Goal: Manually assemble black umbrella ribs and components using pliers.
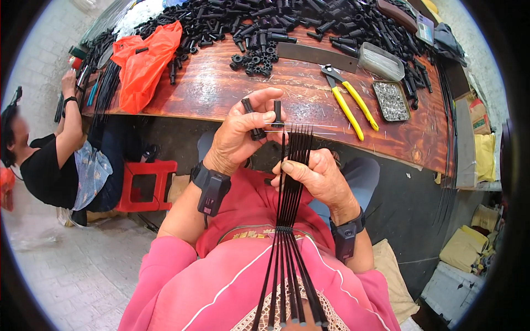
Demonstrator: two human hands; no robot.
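Observation:
My left hand (232, 138) is closed around a black spool-shaped tubular part (256, 134). Another small black tube (277, 112) stands upright at its thumb and fingertips. Thin pale wires (323, 132) run sideways from there, across the tops of a bundle of slim black rods (290, 201). My right hand (323, 176) grips this bundle near its upper end, thumb in front. Lower down, a dark band (284, 228) gathers the rods, which fan out over my lap toward me. How the wires meet the rods is too fine to make out.
On the wooden table (215, 71) lie yellow-handled pliers (353, 107), a tin of small metal bits (391, 102), a clear plastic box (381, 62), a flat bar (317, 57), a red bag (146, 69) and heaped black parts (265, 25). A co-worker (55, 165) sits left, by a red stool (146, 187).

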